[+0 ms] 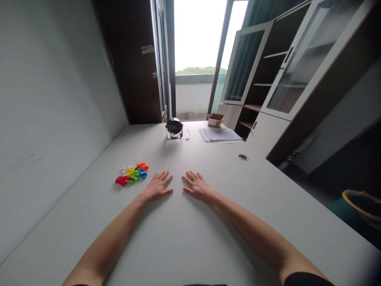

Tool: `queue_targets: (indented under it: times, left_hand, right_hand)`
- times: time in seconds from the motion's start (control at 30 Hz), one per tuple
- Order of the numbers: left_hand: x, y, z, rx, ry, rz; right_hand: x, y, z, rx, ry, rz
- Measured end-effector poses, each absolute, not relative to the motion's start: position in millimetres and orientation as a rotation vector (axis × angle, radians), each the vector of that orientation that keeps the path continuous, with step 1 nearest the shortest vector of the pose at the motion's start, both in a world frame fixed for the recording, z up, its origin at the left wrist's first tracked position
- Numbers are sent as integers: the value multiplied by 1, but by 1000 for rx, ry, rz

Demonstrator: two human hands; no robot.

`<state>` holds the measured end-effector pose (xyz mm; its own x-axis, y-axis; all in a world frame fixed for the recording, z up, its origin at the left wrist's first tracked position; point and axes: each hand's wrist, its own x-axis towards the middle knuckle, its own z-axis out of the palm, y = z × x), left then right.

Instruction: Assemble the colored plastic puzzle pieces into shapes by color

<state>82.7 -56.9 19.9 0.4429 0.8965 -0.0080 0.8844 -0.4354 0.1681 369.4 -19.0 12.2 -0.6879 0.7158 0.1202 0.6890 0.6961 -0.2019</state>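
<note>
pile of bright plastic pcs (131,174) sits on white desk (184,246), left of the hands, red, yellow, green, blue & orange all jumbled. left hand (156,186) lies flat, fingers spread, just right of pile, not touching it. right hand (197,186) lies flat too, fingertips angled in toward left hand; hands apart, nothing held. pile is w/in easy reach of left hand. further up: round chrome device (174,128), cardboard box (216,120), papers (220,135), glass-door cabinet (285,67) upper right.
</note>
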Motion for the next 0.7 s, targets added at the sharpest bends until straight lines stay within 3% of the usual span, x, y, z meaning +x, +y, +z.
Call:
queue_targets:
  times: [0.23, 0.7]
  left_hand:
    - [85, -55, 18, 2522, 1573, 104]
    - [87, -58, 13, 2492, 1813, 327]
  right_hand:
    - [363, -19, 18, -1217, -2731, 120]
    - [353, -4, 22, -1210, -2836, 293]
